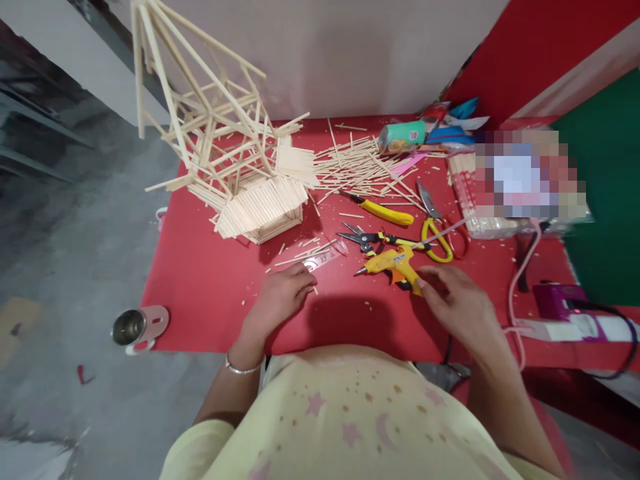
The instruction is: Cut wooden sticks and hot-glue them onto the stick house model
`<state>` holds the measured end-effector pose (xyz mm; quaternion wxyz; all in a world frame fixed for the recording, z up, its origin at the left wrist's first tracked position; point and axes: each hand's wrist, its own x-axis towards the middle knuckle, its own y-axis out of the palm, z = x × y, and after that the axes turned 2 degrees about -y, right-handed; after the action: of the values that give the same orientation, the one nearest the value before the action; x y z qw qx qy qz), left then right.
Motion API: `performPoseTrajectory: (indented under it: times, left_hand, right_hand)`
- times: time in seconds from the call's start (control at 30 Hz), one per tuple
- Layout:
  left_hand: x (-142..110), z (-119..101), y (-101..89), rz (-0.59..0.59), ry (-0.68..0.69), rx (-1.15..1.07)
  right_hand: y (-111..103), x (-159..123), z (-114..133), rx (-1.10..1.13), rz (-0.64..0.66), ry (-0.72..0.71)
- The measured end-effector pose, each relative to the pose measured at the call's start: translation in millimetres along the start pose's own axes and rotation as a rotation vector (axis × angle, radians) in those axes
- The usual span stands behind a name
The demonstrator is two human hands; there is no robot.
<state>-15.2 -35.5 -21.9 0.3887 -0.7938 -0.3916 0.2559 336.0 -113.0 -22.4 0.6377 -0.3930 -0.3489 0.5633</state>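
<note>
My left hand (284,295) rests on the red table with its fingers curled together. A tiny bit of stick shows at the fingertips; whether they pinch it is hard to make out. Just beyond lies a clear ruler (323,259) with loose stick pieces. My right hand (457,303) is at the handle of a yellow hot glue gun (393,261), thumb against the handle's edge and fingers apart, not wrapped round it. The gun's nozzle points left. At the back left stands a frame of thin wooden sticks (210,120) on a stick-covered base (263,207).
Behind the glue gun lie pliers (363,238), a yellow-handled cutter (385,212) and scissors (435,227). Loose sticks (355,167) pile up near a green can (403,137). A mug (143,327) sits at the left edge. A pink cord (520,273) runs at right by a power strip (555,330).
</note>
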Motion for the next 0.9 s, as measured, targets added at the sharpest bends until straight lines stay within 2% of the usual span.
performPoseTrajectory:
  times: [0.2,0.3,0.4,0.53,0.6,0.77,0.9]
  left_hand:
    - [0,-5,12.8,0.042,-0.014,0.079]
    - [2,-9,15.4,0.016,-0.046,0.024]
    - [4,-13,13.2,-0.062,-0.062,-0.183]
    - [6,-19,4.8,-0.262,-0.103,-0.546]
    - [7,-21,1.8,-0.313,-0.131,-0.713]
    - [11,-24,8.1,-0.332,-0.198,-1.208]
    - [19,-29,13.6,-0.313,-0.178,-1.363]
  right_hand:
    - [7,0,1,-0.157,0.097,0.02]
    - [8,2,-2,-0.213,0.114,0.033]
    - [14,6,-8,-0.145,0.121,0.014]
    - [26,16,-16,0.024,0.099,-0.016]
    - [31,22,-21,0.124,0.097,-0.017]
    - [35,30,-33,0.281,0.129,-0.002]
    - [32,33,-29,0.317,0.158,0.004]
